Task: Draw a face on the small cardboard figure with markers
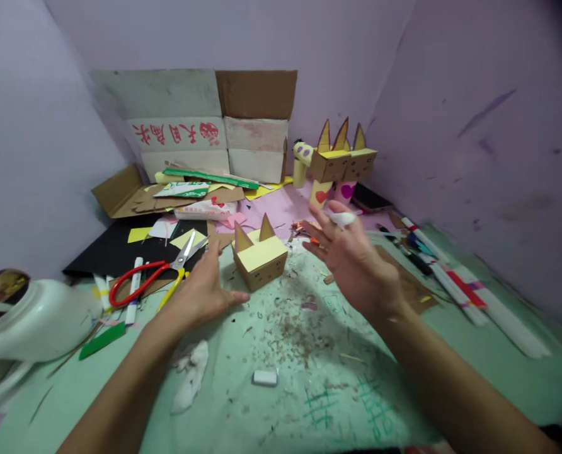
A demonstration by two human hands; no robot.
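Observation:
A small cardboard box head (261,261) with two pointed ears and a pale yellow top rests on the green tabletop (281,328). My left hand (208,277) is just left of it, thumb and fingers apart, holding nothing. To its right, my right hand (356,258) is raised with fingers spread; something white (342,219) is wrapped round or stuck on one finger. Red-handled scissors (155,268) lie partly open beyond my left wrist. A white eraser (264,378) sits nearer me, and a crumpled white tissue (191,376) lies beside my left forearm.
Finished cardboard animal figures (331,167) stand at the back right. An unfolded carton (181,101) leans against the wall. A white watering-can-like vessel (49,321) is at the left. Markers (458,293) lie at the right, and brown scraps (295,334) litter the middle.

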